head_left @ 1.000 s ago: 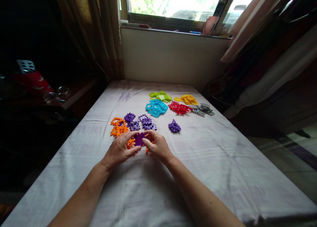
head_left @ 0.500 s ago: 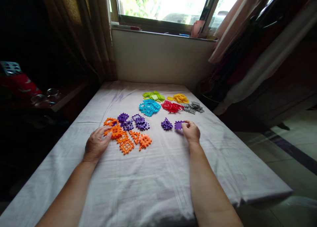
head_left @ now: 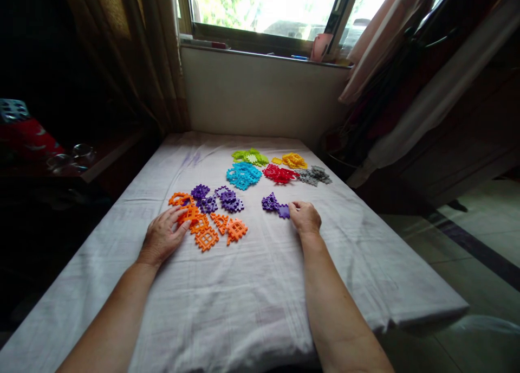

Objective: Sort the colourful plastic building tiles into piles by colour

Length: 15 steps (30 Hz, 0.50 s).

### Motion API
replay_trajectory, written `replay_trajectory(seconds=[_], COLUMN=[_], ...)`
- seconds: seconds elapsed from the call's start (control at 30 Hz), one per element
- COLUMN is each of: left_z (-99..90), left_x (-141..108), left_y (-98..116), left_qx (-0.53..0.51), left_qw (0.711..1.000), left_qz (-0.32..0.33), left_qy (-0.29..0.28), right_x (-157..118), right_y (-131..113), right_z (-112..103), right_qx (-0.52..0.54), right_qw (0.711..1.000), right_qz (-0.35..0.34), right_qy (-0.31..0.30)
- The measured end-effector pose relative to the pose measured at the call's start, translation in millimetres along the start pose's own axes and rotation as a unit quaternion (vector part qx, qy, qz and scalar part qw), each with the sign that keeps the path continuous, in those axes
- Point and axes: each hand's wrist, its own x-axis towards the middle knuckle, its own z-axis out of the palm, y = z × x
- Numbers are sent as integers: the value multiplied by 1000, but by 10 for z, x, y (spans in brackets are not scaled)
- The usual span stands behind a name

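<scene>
My right hand [head_left: 305, 217] pinches the right edge of a flat purple square piece [head_left: 283, 211], which touches a small purple pile [head_left: 270, 201]. On the left, my left hand [head_left: 164, 233] rests with fingers spread on the edge of the orange pieces [head_left: 207, 238], its fingertips over an orange window piece. Behind and beside the orange ones lie more purple pieces [head_left: 231, 200]. Whether the left fingers grip anything is not clear; they look loosely laid on top.
Farther back on the white-clothed table [head_left: 244, 286] are piles in light blue [head_left: 243, 175], green [head_left: 249, 156], red [head_left: 279, 174], yellow [head_left: 294, 160] and grey [head_left: 316, 175]. A wall and window stand behind; glasses [head_left: 83, 154] are on a side surface at left.
My right hand has moved left and slightly nearer with the purple square, which now touches the small purple pile. My left hand has shifted slightly right over the orange pieces.
</scene>
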Motion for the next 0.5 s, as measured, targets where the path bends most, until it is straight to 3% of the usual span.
replay_trajectory(seconds=[0.1, 0.2, 0.33, 0.5], left_z=[-4, -35, -70, -76], left_x=[-8, -4, 6, 2], left_y=[31, 84, 141, 163], left_qx=[-1, -14, -28, -42], left_qw=[1000, 999, 999, 999], left_qz=[18, 12, -9, -22], left_qy=[-20, -29, -37, -25], right_x=[-58, -190, -413, -540], right_y=[-90, -328, -769, -1146], right_z=[21, 102, 264, 381], right_qx=[12, 45, 65, 11], right_qw=[997, 980, 940, 935], right_qz=[-49, -183, -336, -342], right_qy=[56, 67, -14, -90])
